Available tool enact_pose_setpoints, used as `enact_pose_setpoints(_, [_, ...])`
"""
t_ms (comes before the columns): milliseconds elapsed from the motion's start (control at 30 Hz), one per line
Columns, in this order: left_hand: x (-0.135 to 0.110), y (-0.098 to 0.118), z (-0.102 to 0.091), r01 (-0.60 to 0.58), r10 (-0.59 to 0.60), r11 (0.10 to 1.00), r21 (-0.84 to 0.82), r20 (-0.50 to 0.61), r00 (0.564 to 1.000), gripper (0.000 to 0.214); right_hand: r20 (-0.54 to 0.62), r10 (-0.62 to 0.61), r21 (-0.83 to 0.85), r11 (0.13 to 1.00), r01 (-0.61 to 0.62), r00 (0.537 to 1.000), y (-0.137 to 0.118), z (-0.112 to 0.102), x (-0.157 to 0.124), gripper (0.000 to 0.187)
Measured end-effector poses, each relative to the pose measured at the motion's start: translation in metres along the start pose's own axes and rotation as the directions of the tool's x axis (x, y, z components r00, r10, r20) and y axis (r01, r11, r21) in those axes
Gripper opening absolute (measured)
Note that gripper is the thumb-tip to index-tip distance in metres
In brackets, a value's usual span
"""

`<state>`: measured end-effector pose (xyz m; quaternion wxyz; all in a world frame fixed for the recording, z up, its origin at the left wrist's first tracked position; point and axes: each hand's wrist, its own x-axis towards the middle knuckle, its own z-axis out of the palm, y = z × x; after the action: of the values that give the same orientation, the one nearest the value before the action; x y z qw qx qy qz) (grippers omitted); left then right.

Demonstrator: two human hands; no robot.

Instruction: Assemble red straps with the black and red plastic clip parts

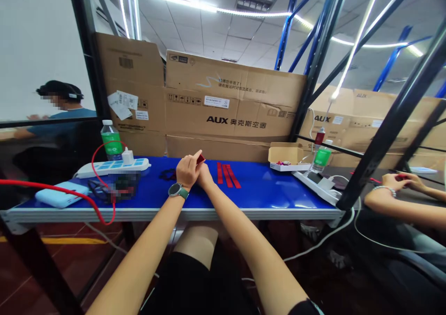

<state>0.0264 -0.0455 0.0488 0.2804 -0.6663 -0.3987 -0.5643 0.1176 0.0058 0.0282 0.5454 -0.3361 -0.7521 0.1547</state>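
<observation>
My left hand (pixel 188 170), with a smartwatch (pixel 177 191) on its wrist, is raised over the blue table top (pixel 251 196), its fingertips pinching a small red piece (pixel 200 158). My right hand (pixel 205 176) presses close against the left, its fingers partly hidden behind it and just under the red piece. Several long red strips (pixel 226 175) lie flat on the table, just to the right of my right hand. A dark coiled cord (pixel 167 174) lies to the left of my hands.
A white power strip (pixel 113 167), green-labelled water bottle (pixel 111 141), and power bank (pixel 61 194) with a red cable stand at left. At right are an open small carton (pixel 285 154) and another power strip (pixel 317 187). Large cardboard cartons (pixel 226 96) form the back. A co-worker's hands (pixel 395 182) work at right.
</observation>
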Motion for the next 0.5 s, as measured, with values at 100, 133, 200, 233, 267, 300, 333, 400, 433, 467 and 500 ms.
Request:
enact_pose_setpoints(100, [-0.001, -0.004, 0.002, 0.051, -0.051, 0.999, 0.007, 0.014, 0.999, 0.048, -0.2, 0.169, 0.255, 0.96, -0.115, 0.965, 0.018, -0.031, 0.009, 0.021])
enact_pose_setpoints(133, [-0.001, -0.005, 0.004, 0.064, -0.064, 0.998, 0.004, 0.046, 0.997, 0.048, -0.214, 0.216, 0.336, 0.932, -0.135, 0.953, 0.022, -0.04, 0.011, 0.024])
enact_pose_setpoints(200, [-0.002, -0.007, 0.009, 0.067, -0.064, 0.998, -0.014, 0.162, 0.985, 0.047, -0.222, 0.252, 0.427, 0.894, -0.138, 0.942, 0.031, -0.056, 0.014, 0.029])
enact_pose_setpoints(233, [-0.003, -0.008, 0.013, 0.062, -0.053, 0.998, -0.029, 0.233, 0.971, 0.045, -0.2, 0.265, 0.452, 0.879, -0.151, 0.943, 0.035, -0.064, 0.014, 0.032])
enact_pose_setpoints(267, [-0.004, -0.009, 0.016, 0.058, -0.042, 0.997, -0.045, 0.298, 0.954, 0.043, -0.165, 0.277, 0.47, 0.866, -0.172, 0.947, 0.038, -0.07, 0.012, 0.035])
enact_pose_setpoints(300, [-0.005, -0.01, 0.018, 0.057, -0.031, 0.996, -0.064, 0.351, 0.936, 0.041, -0.134, 0.291, 0.485, 0.853, -0.193, 0.947, 0.041, -0.077, 0.01, 0.038])
enact_pose_setpoints(333, [-0.006, -0.011, 0.02, 0.063, -0.026, 0.994, -0.084, 0.385, 0.923, 0.039, -0.104, 0.308, 0.494, 0.841, -0.22, 0.946, 0.043, -0.081, 0.006, 0.04])
enact_pose_setpoints(400, [-0.007, -0.012, 0.022, 0.093, -0.032, 0.988, -0.126, 0.418, 0.908, 0.038, -0.054, 0.325, 0.499, 0.828, -0.257, 0.944, 0.045, -0.087, -0.001, 0.042])
enact_pose_setpoints(433, [-0.008, -0.012, 0.022, 0.118, -0.048, 0.983, -0.139, 0.427, 0.903, 0.039, -0.036, 0.324, 0.5, 0.825, -0.263, 0.945, 0.045, -0.088, -0.003, 0.043])
enact_pose_setpoints(467, [-0.008, -0.012, 0.021, 0.144, -0.068, 0.979, -0.144, 0.435, 0.898, 0.039, -0.022, 0.315, 0.504, 0.823, -0.262, 0.949, 0.045, -0.089, -0.005, 0.044])
enact_pose_setpoints(500, [-0.008, -0.012, 0.02, 0.167, -0.089, 0.976, -0.14, 0.443, 0.892, 0.039, -0.011, 0.302, 0.51, 0.822, -0.255, 0.953, 0.044, -0.088, -0.007, 0.045])
